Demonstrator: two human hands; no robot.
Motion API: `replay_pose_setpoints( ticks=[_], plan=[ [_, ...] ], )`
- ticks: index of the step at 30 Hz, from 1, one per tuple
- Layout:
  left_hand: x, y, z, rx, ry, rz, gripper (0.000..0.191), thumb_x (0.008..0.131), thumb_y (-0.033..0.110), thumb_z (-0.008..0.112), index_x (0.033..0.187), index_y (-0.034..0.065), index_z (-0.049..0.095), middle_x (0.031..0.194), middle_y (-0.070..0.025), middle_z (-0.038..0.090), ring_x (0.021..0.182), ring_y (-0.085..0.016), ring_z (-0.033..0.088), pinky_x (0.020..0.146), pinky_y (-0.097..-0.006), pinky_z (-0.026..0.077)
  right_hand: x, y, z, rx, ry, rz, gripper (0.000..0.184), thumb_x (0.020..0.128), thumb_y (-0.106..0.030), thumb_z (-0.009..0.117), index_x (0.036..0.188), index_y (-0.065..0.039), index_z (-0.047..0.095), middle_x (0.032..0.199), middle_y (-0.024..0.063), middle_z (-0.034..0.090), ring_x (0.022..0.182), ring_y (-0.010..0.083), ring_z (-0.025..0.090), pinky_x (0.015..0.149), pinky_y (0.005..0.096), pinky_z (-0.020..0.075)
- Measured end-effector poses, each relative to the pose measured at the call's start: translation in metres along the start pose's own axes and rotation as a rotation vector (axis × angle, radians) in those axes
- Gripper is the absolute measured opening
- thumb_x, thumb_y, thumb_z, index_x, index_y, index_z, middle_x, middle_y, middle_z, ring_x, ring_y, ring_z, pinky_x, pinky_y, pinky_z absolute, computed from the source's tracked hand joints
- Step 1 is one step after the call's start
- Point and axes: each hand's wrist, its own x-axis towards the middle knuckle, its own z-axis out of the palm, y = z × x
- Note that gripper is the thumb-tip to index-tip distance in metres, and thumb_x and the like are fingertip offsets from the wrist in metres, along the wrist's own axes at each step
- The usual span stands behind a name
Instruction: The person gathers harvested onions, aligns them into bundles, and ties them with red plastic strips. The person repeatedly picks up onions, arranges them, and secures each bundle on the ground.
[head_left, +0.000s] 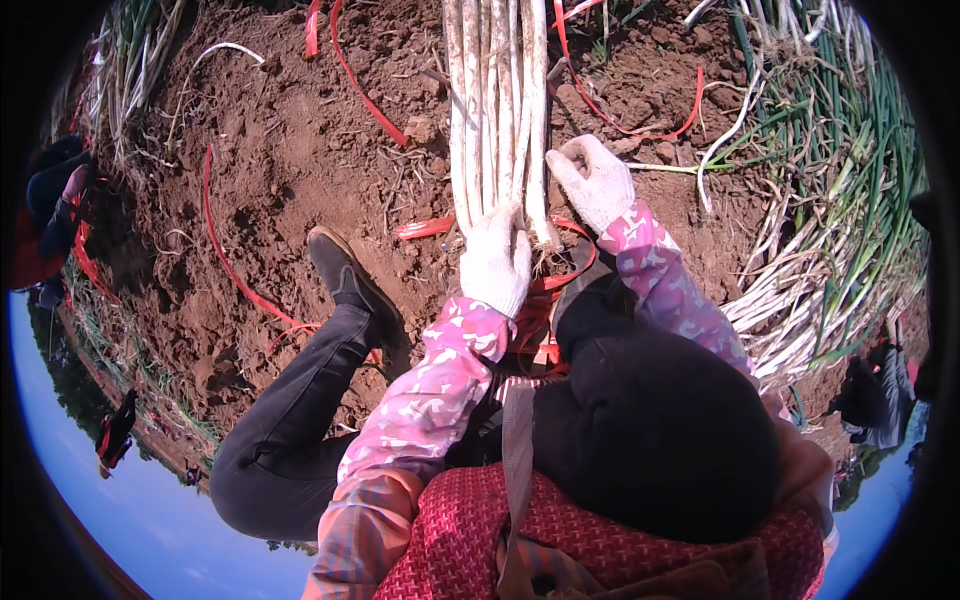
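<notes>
A bundle of long white green onion stalks (491, 112) lies in front of me, root ends towards me. My left hand (496, 259), in a white knit glove, is closed over the lower ends of several stalks and hides their roots. Beside the bundle's right edge is my right hand (592, 180), gloved too, its fingers curled towards the thumb. Whether anything thin sits between those fingertips cannot be made out. Red plastic strapping (426, 228) emerges from beneath the bundle on the left. More red strapping (559, 281) loops near the roots, between my legs.
A large heap of green onions (840, 225) covers the right side, with another bunch (139, 75) at upper left. Loose red strips (232, 262) lie on the brown soil (285, 150). My left shoe (349, 277) rests left of the bundle. Other people (56, 210) are at the edges.
</notes>
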Motion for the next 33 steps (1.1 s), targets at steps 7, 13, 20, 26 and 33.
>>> replay_pose_setpoints(
  ticks=[7,13,20,26,33],
  plan=[
    [0.030,-0.004,0.001,0.013,0.030,-0.075,0.036,0.091,0.010,0.068,0.126,0.0075,0.065,0.112,-0.0216,0.069,0.108,-0.041,0.067,0.095,-0.0468,0.054,-0.001,0.017,0.016,-0.016,-0.187,0.024,0.044,0.090,-0.044,0.077,0.102,-0.002,0.068,0.083,0.0138,0.072,0.077,0.0261,0.070,0.073,0.0392,0.0548],
    [0.054,-0.015,0.008,0.088,-0.138,-0.063,0.034,0.089,0.015,0.070,0.121,0.0050,0.066,0.102,-0.0200,0.071,0.099,-0.040,0.070,0.089,-0.0470,0.056,0.003,0.013,0.016,0.029,0.118,-0.331,0.041,0.093,-0.030,0.076,0.123,-0.004,0.067,0.106,0.0145,0.071,0.092,0.0263,0.071,0.083,0.0363,0.0573],
    [0.058,-0.023,0.013,0.284,-0.287,-0.232,0.045,0.088,0.027,0.071,0.126,0.0039,0.064,0.096,-0.0202,0.075,0.093,-0.036,0.074,0.086,-0.0429,0.058,0.047,0.011,0.016,-0.239,-0.088,-0.779,0.040,0.092,-0.024,0.069,0.130,-0.013,0.064,0.114,0.0161,0.060,0.108,0.0361,0.062,0.092,0.0465,0.0544],
    [0.059,-0.015,0.011,0.098,-0.225,-0.334,0.045,0.086,0.026,0.071,0.122,-0.0007,0.066,0.106,-0.0246,0.075,0.099,-0.033,0.075,0.088,-0.0408,0.058,0.043,0.006,0.014,-0.440,-0.040,-0.807,0.049,0.095,-0.023,0.066,0.142,-0.015,0.058,0.111,0.0159,0.061,0.105,0.0357,0.063,0.088,0.0462,0.0552],
    [0.052,-0.001,0.011,-0.045,-0.036,-0.442,0.049,0.084,0.023,0.071,0.127,0.0002,0.065,0.095,-0.0183,0.074,0.085,-0.030,0.073,0.081,-0.0386,0.058,0.050,-0.006,0.007,-0.605,0.008,-0.872,0.048,0.091,-0.023,0.072,0.137,-0.016,0.061,0.114,0.0119,0.063,0.107,0.0321,0.063,0.088,0.0461,0.0529]
  ],
)
